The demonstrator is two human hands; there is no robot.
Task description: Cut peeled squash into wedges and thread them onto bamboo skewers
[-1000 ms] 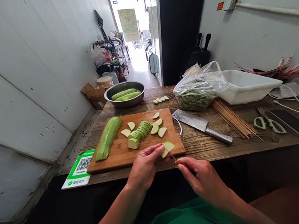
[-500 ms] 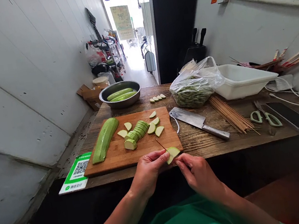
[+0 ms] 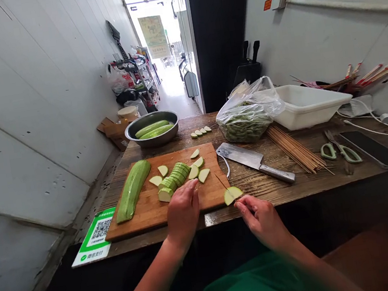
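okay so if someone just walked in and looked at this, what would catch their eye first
Probably the wooden cutting board at the near edge of the table, with a long green squash half on its left and a fanned row of slices in the middle. The right hand holds a skewer with one slice on it, while the left hand reaches toward the slices. A cleaver lies just right of the board.

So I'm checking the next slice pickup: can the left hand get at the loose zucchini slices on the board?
Probably yes. The left hand hovers open over the cutting board, and nothing lies between it and the loose slices. The right hand holds the skewer off to the side.
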